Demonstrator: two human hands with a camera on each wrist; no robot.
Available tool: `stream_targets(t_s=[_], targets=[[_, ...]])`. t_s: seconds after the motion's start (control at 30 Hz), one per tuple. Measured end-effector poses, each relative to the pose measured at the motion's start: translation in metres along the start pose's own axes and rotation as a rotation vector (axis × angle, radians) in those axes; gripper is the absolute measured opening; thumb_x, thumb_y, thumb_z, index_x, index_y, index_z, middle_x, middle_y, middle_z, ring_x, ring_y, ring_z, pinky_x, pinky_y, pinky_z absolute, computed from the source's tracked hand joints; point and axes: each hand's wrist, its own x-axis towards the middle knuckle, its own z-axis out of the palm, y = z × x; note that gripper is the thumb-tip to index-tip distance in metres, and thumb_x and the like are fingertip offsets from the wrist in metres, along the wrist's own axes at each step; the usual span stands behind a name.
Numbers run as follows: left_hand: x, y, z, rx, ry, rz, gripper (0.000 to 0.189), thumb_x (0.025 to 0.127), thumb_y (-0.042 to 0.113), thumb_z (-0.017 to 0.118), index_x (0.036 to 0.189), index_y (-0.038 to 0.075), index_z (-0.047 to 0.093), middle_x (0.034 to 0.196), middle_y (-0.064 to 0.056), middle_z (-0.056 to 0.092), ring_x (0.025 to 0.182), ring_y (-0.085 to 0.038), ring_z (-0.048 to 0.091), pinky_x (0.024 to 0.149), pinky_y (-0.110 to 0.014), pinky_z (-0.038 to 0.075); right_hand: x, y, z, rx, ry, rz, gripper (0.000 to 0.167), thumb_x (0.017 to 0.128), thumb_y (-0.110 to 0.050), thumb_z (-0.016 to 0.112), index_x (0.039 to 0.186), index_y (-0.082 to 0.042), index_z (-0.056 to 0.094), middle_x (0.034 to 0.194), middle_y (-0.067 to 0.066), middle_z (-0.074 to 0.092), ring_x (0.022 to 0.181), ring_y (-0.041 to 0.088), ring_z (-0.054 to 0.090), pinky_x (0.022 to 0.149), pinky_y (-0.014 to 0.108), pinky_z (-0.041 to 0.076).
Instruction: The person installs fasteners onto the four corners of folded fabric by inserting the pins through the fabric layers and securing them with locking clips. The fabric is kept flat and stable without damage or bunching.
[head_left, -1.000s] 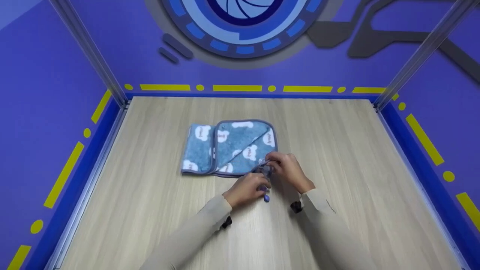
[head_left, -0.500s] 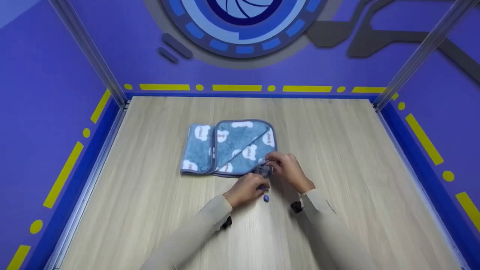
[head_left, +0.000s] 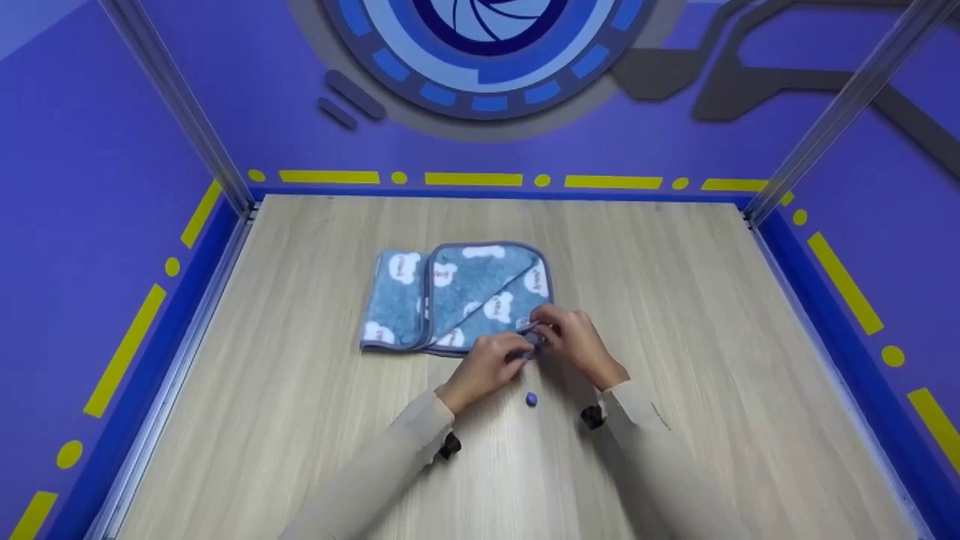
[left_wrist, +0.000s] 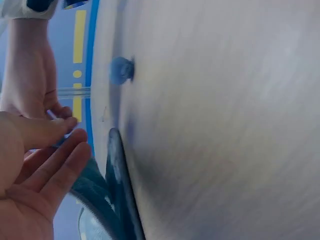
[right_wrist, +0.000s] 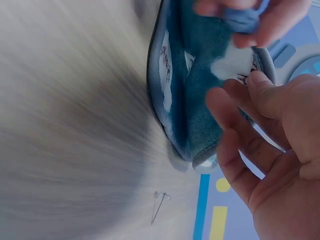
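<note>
A folded teal fleece blanket [head_left: 487, 289] with white bear prints and a grey edging lies on the table. At its near right corner my right hand [head_left: 581, 345] pinches the edging between thumb and fingers, lifting it a little. My left hand [head_left: 484, 367] is close beside it, holding a small blue rounded cap [right_wrist: 241, 21] in its fingertips, just off the corner. Another blue piece, a mushroom-shaped cap [left_wrist: 121, 70], stands on the table nearer to me. Fingers hide the exact spot where cap and cloth come together.
A thin pin with a clear head [right_wrist: 160, 197] lies on the wooden table [head_left: 675, 300] beyond the blanket's right end in the right wrist view. Purple walls [head_left: 480, 154] with yellow marks enclose the table at the back and sides.
My left hand has moved up and forward to the blanket's corner, carrying the blue cap away from the one on the table. My right hand has stayed at the corner.
</note>
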Motion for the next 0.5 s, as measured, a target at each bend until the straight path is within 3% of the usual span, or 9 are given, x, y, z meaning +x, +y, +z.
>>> stream_targets(t_s=[0.27,0.37,0.5], targets=[[0.004,-0.003,-0.011,-0.099,0.299,-0.112,0.024,0.086,-0.005,0.077,0.110,-0.001,0.076,0.110,-0.012,0.075,0.096,-0.024,0.073,0.084,-0.031,0.059,0.000,-0.005,-0.001,0.001,-0.030,0.082,0.013,0.095,-0.002,0.071,0.105,-0.011,0.071,0.096,0.004,0.077,0.074,0.012,0.065,0.065,0.033,0.057],[0.008,-0.005,-0.014,-0.143,0.362,-0.154,0.023,0.087,-0.005,0.077,0.109,0.000,0.077,0.110,-0.011,0.075,0.089,-0.022,0.074,0.075,-0.028,0.061,0.001,-0.006,0.000,0.006,-0.021,0.087,0.014,0.095,-0.002,0.071,0.106,-0.011,0.071,0.097,0.003,0.077,0.073,0.011,0.064,0.065,0.033,0.058],[0.010,-0.011,-0.012,-0.194,0.392,-0.249,0.024,0.087,-0.004,0.078,0.110,0.002,0.077,0.108,-0.010,0.076,0.085,-0.020,0.075,0.072,-0.026,0.060,0.000,-0.007,0.002,0.012,-0.006,0.072,0.015,0.095,-0.001,0.071,0.106,-0.011,0.070,0.095,0.004,0.077,0.069,0.010,0.065,0.062,0.032,0.057]])
